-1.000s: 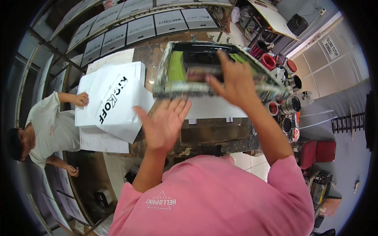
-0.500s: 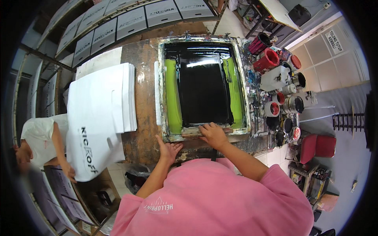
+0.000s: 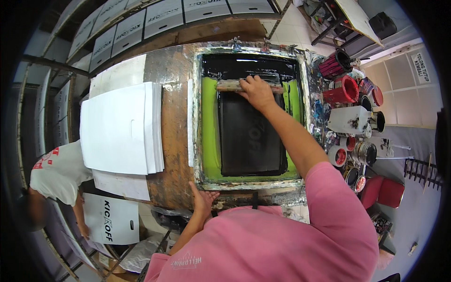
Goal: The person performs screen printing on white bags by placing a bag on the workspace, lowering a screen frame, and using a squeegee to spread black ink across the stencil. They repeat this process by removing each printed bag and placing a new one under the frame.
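Right hand (image 3: 256, 91) closed around the squeegee (image 3: 235, 85) at the far end of the printing screen (image 3: 249, 141); left hand (image 3: 203, 199), fingers bent, steadies the frame's near edge. An even, level pull toward the body would likely spread ink uniformly.

A stack of flat white bags (image 3: 120, 127) lies well to the left of the left hand (image 3: 203, 199). A single white bag with dark print (image 3: 112, 219) hangs lower left of that hand, beside another person. A row of white printed bags (image 3: 164, 16) lines the racks beyond the right hand (image 3: 256, 91). A white rectangular sign (image 3: 424, 68) hangs far right of that hand.
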Available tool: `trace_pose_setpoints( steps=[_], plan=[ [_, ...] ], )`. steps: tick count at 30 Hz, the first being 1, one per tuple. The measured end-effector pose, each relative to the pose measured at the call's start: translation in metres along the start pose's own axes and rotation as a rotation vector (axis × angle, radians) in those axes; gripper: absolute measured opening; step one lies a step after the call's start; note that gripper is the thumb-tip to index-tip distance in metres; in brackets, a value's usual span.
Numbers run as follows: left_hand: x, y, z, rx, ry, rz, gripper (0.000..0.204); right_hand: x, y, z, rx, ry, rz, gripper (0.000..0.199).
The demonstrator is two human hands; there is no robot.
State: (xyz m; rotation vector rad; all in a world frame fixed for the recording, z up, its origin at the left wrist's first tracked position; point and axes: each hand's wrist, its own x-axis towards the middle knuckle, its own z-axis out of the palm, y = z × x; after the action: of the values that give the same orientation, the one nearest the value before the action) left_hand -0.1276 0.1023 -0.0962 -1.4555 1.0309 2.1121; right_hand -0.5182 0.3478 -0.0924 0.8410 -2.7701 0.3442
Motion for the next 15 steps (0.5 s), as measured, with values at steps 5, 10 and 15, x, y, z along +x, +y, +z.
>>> trace_pose_setpoints(
  steps=[5, 10, 15],
  plan=[
    [-0.007, -0.005, -0.001, -0.006, -0.093, 0.06, 0.13, 0.057, 0.038, -0.026, 0.127, -0.321, -0.011, 0.049],
    [-0.027, 0.0, -0.005, 0.014, -0.178, 0.118, 0.129, 0.052, 0.035, -0.021, 0.071, -0.118, 0.023, 0.043],
    [-0.037, -0.002, -0.006, -0.039, -0.043, 0.138, 0.133, -0.023, -0.011, -0.028, 0.027, -0.094, 0.041, 0.039]
  ],
)
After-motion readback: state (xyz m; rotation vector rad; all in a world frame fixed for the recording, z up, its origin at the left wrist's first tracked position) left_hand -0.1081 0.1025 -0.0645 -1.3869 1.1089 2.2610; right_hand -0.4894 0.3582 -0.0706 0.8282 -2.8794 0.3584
